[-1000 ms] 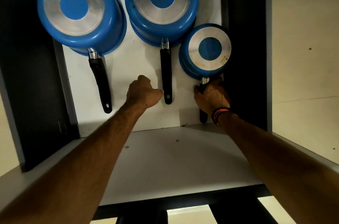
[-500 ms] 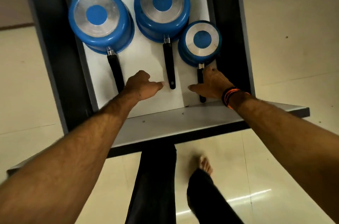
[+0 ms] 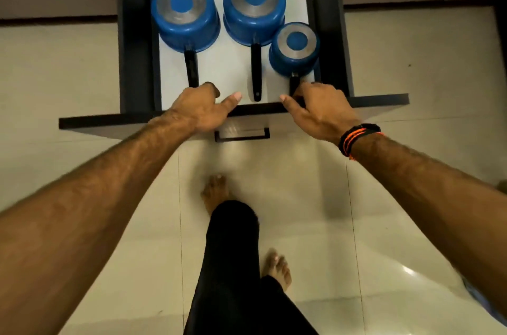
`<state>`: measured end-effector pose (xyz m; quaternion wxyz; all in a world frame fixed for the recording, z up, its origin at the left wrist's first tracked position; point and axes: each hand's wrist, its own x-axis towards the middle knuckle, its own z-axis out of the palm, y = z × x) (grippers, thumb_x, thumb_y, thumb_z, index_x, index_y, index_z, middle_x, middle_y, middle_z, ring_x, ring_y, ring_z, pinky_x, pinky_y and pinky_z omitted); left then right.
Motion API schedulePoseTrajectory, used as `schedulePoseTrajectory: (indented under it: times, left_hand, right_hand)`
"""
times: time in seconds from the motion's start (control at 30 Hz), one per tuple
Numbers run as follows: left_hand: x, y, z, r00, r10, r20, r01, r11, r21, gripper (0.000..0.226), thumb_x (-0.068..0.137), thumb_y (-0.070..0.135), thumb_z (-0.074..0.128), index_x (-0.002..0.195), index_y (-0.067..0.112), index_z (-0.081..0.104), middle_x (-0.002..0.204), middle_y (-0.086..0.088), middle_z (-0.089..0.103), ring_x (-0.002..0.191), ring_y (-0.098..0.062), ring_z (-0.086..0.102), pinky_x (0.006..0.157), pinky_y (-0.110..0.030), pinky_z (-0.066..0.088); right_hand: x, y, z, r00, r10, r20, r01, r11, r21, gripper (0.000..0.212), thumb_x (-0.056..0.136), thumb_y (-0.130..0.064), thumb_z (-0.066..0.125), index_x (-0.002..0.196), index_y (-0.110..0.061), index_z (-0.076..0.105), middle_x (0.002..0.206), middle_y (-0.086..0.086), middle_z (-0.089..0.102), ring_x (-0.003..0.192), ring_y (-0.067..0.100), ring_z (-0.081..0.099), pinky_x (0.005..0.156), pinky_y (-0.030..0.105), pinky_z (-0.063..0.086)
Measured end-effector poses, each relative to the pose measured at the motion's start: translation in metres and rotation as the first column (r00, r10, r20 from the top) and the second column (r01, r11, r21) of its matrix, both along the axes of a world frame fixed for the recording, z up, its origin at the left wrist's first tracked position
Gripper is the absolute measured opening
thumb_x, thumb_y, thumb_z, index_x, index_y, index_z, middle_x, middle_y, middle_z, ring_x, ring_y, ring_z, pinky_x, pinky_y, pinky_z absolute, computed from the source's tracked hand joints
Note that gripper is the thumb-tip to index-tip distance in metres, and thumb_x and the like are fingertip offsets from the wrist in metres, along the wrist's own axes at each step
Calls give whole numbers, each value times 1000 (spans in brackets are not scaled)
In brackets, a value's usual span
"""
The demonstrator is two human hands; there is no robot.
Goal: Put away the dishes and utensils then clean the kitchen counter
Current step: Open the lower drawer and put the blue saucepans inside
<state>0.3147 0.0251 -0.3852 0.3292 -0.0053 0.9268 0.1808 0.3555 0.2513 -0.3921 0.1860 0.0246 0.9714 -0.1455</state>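
Note:
Three blue saucepans lie upside down in a pulled-out drawer (image 3: 96,123): a large left pan (image 3: 186,16), a large middle pan (image 3: 253,5) and a small right pan (image 3: 295,46), all with black handles pointing at me. My left hand (image 3: 200,108) rests over the drawer's front edge, fingers loosely curled by the end of the left pan's handle, thumb stretched right. My right hand (image 3: 318,109) lies on the same edge, its fingers covering the end of the small pan's handle.
The drawer has dark side walls, a white floor and a black pull handle (image 3: 241,134) on its front. Below it lies a pale tiled floor (image 3: 397,211) with my black-trousered leg (image 3: 233,252) and bare feet. Cabinet fronts stand on either side.
My right hand has let go of the small pan's handle. Both hands have drawn back to the drawer's front edge, and my view has pulled away from the drawer.

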Motion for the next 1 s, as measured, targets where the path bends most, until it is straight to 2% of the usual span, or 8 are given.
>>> schedulePoseTrajectory:
  times: [0.1, 0.17, 0.23, 0.33, 0.47, 0.7, 1.0]
  left_hand:
    - [30, -14, 6, 975, -167, -149, 151, 982, -114, 75, 91, 69, 41, 143, 16, 42, 142, -11, 50, 131, -31, 45, 111, -47, 34]
    - [46, -24, 2, 939, -301, -164, 265, 941, -209, 89, 87, 65, 54, 155, 20, 18, 159, -11, 25, 147, -31, 21, 120, -50, 16]
    - [53, -32, -5, 930, -357, -86, 325, 909, -260, 113, 81, 56, 69, 155, 27, -11, 165, -7, -7, 151, -30, -7, 121, -52, -2]
    - [56, -35, -14, 929, -366, -49, 342, 903, -259, 130, 75, 54, 76, 148, 31, -30, 159, -2, -31, 147, -29, -25, 114, -53, -15]
    - [54, -35, -18, 938, -346, -34, 330, 917, -224, 136, 72, 55, 78, 145, 32, -35, 155, -2, -39, 144, -30, -32, 106, -52, -23]
    - [20, -33, -10, 932, -356, 70, 363, 908, -212, 138, 71, 58, 77, 142, 32, -39, 149, 0, -47, 140, -28, -39, 110, -55, -22]
    - [-67, -23, -17, 936, -350, -37, 331, 911, -247, 145, 66, 55, 81, 142, 32, -39, 150, -1, -47, 140, -29, -39, 112, -55, -21]
  right_hand:
    - [29, -2, 2, 993, 110, -45, -107, 992, 73, 77, 92, -67, 34, 142, -9, 43, 138, 15, 48, 130, 33, 44, 115, 53, 27]
    - [43, -4, -2, 984, 179, 9, -179, 973, 149, 97, 86, -69, 45, 155, -7, 16, 159, 17, 21, 148, 35, 19, 122, 54, 10]
    - [50, -5, -8, 973, 215, 78, -228, 946, 232, 120, 80, -67, 60, 157, -8, -10, 164, 18, -12, 152, 35, -7, 123, 53, -1]
    - [52, -7, -12, 967, 220, 127, -247, 930, 273, 137, 71, -65, 68, 151, -8, -27, 158, 20, -32, 149, 36, -22, 122, 55, -6]
    - [46, -11, -12, 959, 189, 212, -241, 937, 254, 143, 67, -65, 70, 148, -9, -34, 153, 21, -40, 145, 38, -30, 120, 56, -11]
    - [12, -13, -5, 930, 164, 330, -253, 935, 248, 145, 70, -67, 67, 140, -4, -43, 146, 26, -47, 139, 43, -38, 118, 60, -12]
    - [-82, -10, -4, 944, 116, 310, -199, 947, 253, 145, 70, -62, 72, 128, -6, -49, 148, 25, -44, 140, 43, -36, 115, 57, -20]
